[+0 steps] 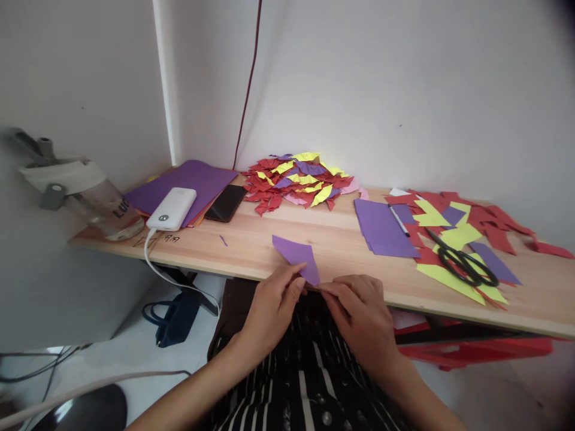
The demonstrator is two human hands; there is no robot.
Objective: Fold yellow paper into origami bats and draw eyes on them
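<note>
A small purple piece of paper (296,251) is held at the table's front edge, its far end pointing up and left. My left hand (274,299) is closed on its lower part, with thumb and fingers on the paper. My right hand (359,305) pinches the paper's lower right corner between thumb and forefinger. The fingertips partly cover that corner. Beyond my hands lies a heap of folded red, yellow and purple paper pieces (296,179). To the right is a stack of purple paper sheets (377,230) with a pen (399,220) on it.
Black-handled scissors (467,266) lie on red, yellow and purple scraps (453,236) at the right. Leftward on the wooden table (256,263) are a phone (227,202), a white power bank (173,208) with a cable, purple sheets (202,173) and a clear bottle (105,206).
</note>
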